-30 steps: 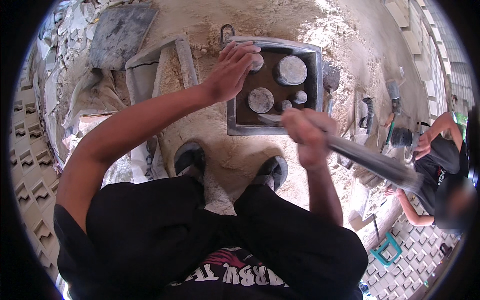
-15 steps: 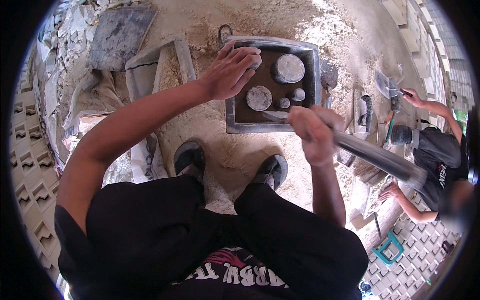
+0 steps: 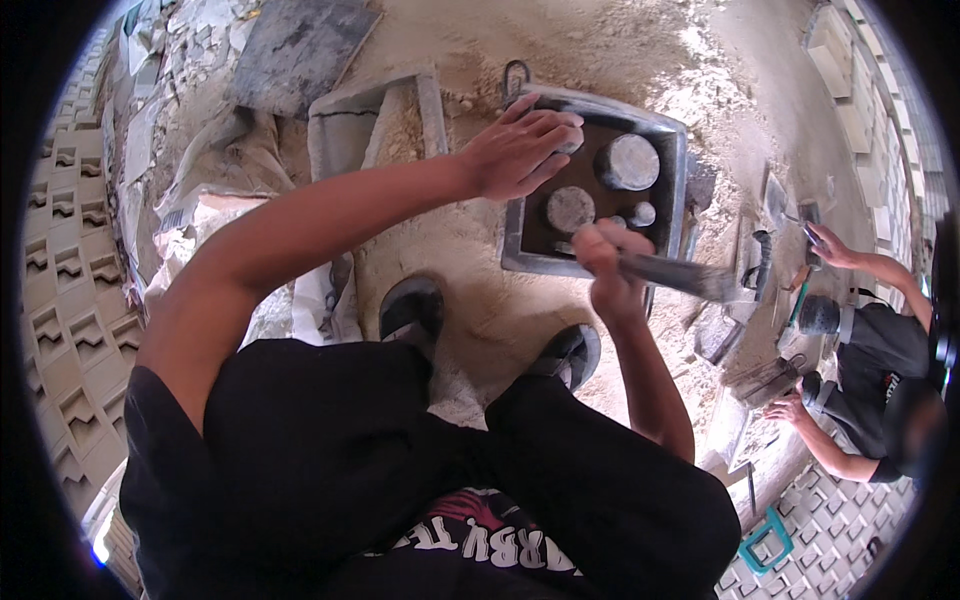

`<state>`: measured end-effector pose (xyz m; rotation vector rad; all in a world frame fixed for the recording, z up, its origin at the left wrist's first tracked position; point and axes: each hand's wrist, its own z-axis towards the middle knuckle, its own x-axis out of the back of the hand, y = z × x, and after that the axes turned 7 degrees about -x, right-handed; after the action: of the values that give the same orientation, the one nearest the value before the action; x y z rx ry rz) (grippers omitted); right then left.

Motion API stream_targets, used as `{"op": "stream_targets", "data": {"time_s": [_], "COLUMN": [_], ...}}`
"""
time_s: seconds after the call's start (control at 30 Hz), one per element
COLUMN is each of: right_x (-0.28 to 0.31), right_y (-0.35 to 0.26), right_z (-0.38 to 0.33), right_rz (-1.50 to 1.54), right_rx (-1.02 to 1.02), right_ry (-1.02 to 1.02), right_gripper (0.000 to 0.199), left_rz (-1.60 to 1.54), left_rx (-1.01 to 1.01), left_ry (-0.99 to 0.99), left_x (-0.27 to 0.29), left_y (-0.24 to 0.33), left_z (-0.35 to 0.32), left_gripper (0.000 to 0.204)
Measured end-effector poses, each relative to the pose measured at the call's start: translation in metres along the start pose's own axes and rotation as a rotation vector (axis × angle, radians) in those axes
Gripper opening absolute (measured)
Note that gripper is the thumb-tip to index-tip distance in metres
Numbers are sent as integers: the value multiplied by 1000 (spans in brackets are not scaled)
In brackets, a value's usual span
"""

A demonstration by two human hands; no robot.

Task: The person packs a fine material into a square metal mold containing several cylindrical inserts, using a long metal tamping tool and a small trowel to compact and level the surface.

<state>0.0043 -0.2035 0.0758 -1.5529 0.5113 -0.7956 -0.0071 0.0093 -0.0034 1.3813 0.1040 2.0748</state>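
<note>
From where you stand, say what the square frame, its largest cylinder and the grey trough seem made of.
Square frame: perhaps metal, dark grey with slight sheen, but dustiness leaves this open.
Largest cylinder: possibly concrete, matte, its top mottled pale grey; core hidden.
Grey trough: likely cement, rough, with thick chalky walls.

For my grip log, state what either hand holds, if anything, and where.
Right hand: a blurred dark bar, gripped near its left end. Left hand: on a partly hidden grey piece; whether gripped cannot be told.

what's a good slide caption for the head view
Left hand on a grey piece in a dark-rimmed tray with cylinders, right hand holding a blurred tool.
</note>
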Motion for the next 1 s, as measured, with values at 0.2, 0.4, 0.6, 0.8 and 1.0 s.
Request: {"op": "stream_targets", "data": {"time_s": [0.2, 0.4, 0.6, 0.8, 1.0], "right_x": [-10, -12, -5, 19, 34], "right_y": [-7, -24, -43, -16, -22], "right_z": [-3, -6, 3, -3, -12], "right_rz": [-14, 45, 13, -74, -301], "right_rx": [-33, 140, -80, 37, 121], "right_ry": [-61, -8, -32, -69, 11], "right_gripper": [43, 43, 43, 39, 39], "left_rz": [14, -19, 12, -48, -28], "left_rx": [-57, -37, -74, -63, -157], "left_ry": [6, -65, -73, -88, -57], "left_x": [1, 1, -3, 5, 5], "left_y": [-5, -12, -15, -13, 25], "left_z": [-4, -1, -1, 4, -3], "left_gripper": [32, 37, 35, 36, 40]}}
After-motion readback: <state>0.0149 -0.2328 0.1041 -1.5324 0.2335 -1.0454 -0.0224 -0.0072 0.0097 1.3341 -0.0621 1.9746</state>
